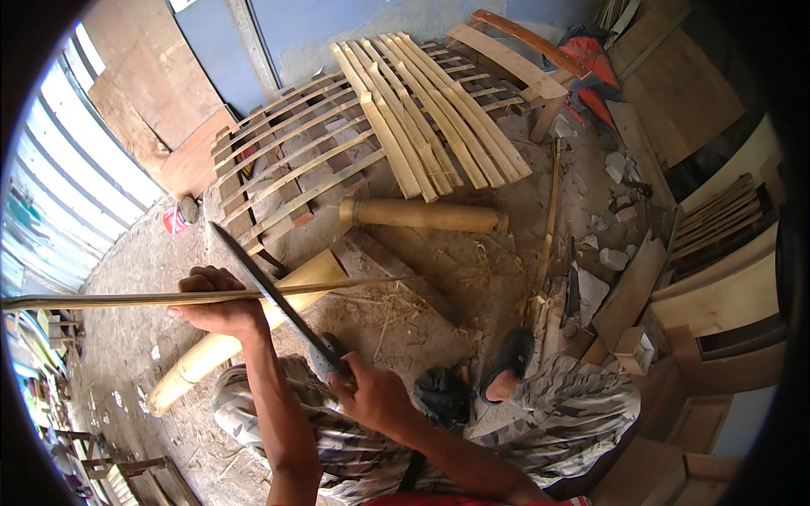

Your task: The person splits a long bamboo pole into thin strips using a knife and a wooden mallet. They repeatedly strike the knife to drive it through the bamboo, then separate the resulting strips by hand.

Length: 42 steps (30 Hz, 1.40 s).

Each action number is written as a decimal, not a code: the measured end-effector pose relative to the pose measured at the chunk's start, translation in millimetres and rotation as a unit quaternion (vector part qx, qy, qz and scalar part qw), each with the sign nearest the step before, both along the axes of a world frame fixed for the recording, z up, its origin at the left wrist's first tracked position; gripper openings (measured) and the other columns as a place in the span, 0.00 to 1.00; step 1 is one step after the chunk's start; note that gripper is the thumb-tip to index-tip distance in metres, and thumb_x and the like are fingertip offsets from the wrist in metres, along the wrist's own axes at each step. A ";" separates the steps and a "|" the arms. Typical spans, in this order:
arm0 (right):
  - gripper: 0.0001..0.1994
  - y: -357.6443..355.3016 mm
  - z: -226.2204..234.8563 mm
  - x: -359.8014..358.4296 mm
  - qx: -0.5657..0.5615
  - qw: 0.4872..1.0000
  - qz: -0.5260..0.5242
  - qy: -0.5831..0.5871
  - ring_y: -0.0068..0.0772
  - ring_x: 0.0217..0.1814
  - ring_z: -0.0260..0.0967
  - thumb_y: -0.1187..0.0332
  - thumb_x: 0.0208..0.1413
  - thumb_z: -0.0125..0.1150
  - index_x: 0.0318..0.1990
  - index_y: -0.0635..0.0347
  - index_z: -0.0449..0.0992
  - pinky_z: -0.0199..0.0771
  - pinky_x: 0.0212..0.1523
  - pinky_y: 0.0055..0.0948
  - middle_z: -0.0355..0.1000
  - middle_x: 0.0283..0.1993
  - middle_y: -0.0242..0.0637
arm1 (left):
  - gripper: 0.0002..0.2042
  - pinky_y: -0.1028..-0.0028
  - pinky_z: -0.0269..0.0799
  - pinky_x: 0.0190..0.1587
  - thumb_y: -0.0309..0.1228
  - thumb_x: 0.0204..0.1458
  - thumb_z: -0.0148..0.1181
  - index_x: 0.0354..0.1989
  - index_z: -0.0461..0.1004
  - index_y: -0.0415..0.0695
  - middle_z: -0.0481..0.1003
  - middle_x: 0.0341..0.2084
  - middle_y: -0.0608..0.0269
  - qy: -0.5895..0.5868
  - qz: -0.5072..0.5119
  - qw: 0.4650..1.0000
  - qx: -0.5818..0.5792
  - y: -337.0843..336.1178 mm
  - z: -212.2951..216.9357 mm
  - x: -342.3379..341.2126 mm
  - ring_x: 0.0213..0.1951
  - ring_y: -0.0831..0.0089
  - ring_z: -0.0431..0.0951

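Note:
A long, thin bamboo strip [110, 300] runs crosswise in front of me, and my left hand [224, 305] is closed around it near its middle. My right hand [375, 395] grips the dark handle of a machete [291, 312]. Its long blade slants up and to the left, crossing the strip just right of my left hand. Whether the edge bites into the strip I cannot tell. Below the strip lies a thick bamboo pole [198, 367], slanting from lower left toward the middle, partly hidden by my left hand and the strip.
Split bamboo lengths [413, 126] lie on a slatted wooden rack [287, 173] ahead. A short bamboo pole [426, 216] and a wooden beam [405, 278] rest on the dirt floor. Stones [613, 259] and boards [624, 295] are at right. A red-and-white container [175, 219] stands left.

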State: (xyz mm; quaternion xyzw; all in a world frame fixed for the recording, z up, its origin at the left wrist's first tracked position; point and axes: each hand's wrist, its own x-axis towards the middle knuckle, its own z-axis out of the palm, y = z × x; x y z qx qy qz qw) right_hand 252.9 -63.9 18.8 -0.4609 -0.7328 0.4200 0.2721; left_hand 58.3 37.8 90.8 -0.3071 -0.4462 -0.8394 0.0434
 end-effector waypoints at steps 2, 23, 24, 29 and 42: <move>0.16 2.2 -17.4 7.4 -0.017 1.000 -0.011 -0.009 0.53 0.25 0.75 0.59 0.58 0.60 0.43 0.63 0.69 0.75 0.27 0.47 0.74 0.22 0.48 | 0.31 0.82 0.49 0.14 0.63 0.62 0.27 0.20 0.54 0.49 0.56 0.14 0.67 -0.014 -0.054 0.998 0.029 -2.0 -4.1 -2.2 0.13 0.81 0.52; 0.15 1.3 -21.4 17.6 -0.036 0.997 -0.022 -0.066 0.58 0.29 0.75 0.62 0.54 0.60 0.43 0.62 0.70 0.76 0.30 0.49 0.74 0.23 0.51 | 0.31 0.82 0.51 0.13 0.66 0.60 0.29 0.19 0.53 0.50 0.54 0.13 0.69 0.017 -0.118 0.991 0.053 -9.8 -5.9 -11.4 0.13 0.80 0.52; 0.15 8.4 -45.5 31.6 -0.054 0.990 -0.036 -0.125 0.57 0.30 0.76 0.62 0.54 0.59 0.43 0.63 0.71 0.77 0.30 0.48 0.74 0.24 0.50 | 0.31 0.82 0.51 0.13 0.66 0.60 0.29 0.19 0.53 0.50 0.53 0.13 0.69 0.007 -0.120 0.991 0.057 -9.6 -4.3 -9.2 0.13 0.80 0.52; 0.16 0.8 -44.2 44.8 -0.072 0.992 -0.053 -0.084 0.58 0.30 0.75 0.62 0.52 0.61 0.42 0.64 0.72 0.76 0.32 0.51 0.74 0.23 0.52 | 0.31 0.82 0.52 0.13 0.64 0.61 0.30 0.19 0.54 0.51 0.52 0.12 0.70 0.040 -0.128 0.989 0.057 -6.2 1.3 -6.1 0.13 0.81 0.52; 0.14 8.4 -1.6 17.7 -0.027 0.999 -0.006 -0.026 0.55 0.27 0.75 0.63 0.51 0.64 0.41 0.62 0.73 0.75 0.28 0.47 0.73 0.23 0.49 | 0.31 0.83 0.50 0.13 0.63 0.62 0.28 0.18 0.54 0.50 0.52 0.11 0.71 0.033 -0.148 0.985 0.078 -5.6 4.7 1.9 0.13 0.81 0.50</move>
